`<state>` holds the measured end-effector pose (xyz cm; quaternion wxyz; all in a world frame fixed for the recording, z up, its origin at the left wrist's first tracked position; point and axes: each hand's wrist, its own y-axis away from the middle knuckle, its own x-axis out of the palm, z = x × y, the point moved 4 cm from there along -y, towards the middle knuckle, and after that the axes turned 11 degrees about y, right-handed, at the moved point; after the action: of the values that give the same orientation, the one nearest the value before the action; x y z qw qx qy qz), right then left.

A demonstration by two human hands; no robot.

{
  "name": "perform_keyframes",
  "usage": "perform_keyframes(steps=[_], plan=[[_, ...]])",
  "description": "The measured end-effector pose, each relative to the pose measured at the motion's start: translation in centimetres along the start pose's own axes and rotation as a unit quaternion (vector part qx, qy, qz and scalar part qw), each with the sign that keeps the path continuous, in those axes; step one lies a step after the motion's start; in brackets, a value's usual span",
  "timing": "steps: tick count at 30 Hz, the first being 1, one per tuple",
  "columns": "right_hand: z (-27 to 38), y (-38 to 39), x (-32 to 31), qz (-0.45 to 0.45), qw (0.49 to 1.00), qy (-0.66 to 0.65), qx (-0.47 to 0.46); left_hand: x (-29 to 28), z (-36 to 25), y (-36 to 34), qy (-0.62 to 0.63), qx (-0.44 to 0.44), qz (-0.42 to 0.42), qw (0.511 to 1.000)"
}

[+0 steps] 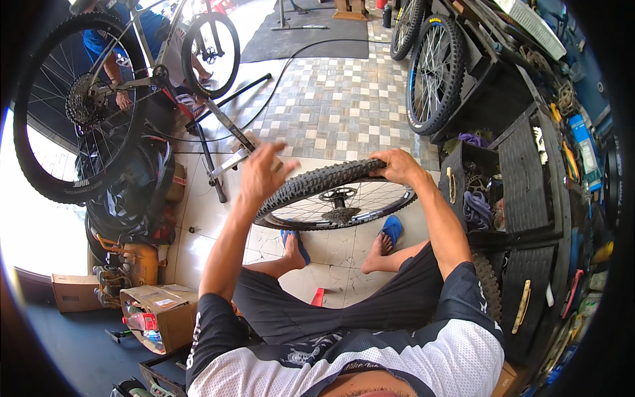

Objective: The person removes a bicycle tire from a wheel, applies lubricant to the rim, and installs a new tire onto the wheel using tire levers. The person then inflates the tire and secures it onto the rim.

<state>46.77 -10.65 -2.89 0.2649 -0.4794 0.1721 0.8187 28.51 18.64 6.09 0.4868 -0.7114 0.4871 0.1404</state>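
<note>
A bicycle wheel with a knobbly black tyre (317, 180) is tilted in front of me above the tiled floor, between my feet and the workstand. Its cassette (341, 216) shows through the spokes on the near side. My right hand (399, 167) grips the tyre at its upper right, fingers wrapped over the tread. Raised at the wheel's left edge, my left hand (262, 173) has its fingers spread and holds nothing. Whether its palm side touches the tyre is hard to make out.
At the left, a bicycle (149, 76) hangs on a workstand (215, 145), with another person behind it. Dark drawers (522, 178) holding tools and parts line the right, beside another wheel (434, 76). A cardboard box (169, 308) stands at lower left.
</note>
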Motion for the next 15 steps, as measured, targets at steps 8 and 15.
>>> perform_keyframes(steps=[8,15], plan=[[-2.3,0.7,-0.6,0.01,0.999,-0.052,0.003,8.3,0.5,6.4,-0.136,-0.002,0.012,0.991],[2.6,0.8,-0.8,-0.248,0.934,0.239,-0.097,10.6,2.6,2.4,-0.071,0.058,0.041,0.995]])
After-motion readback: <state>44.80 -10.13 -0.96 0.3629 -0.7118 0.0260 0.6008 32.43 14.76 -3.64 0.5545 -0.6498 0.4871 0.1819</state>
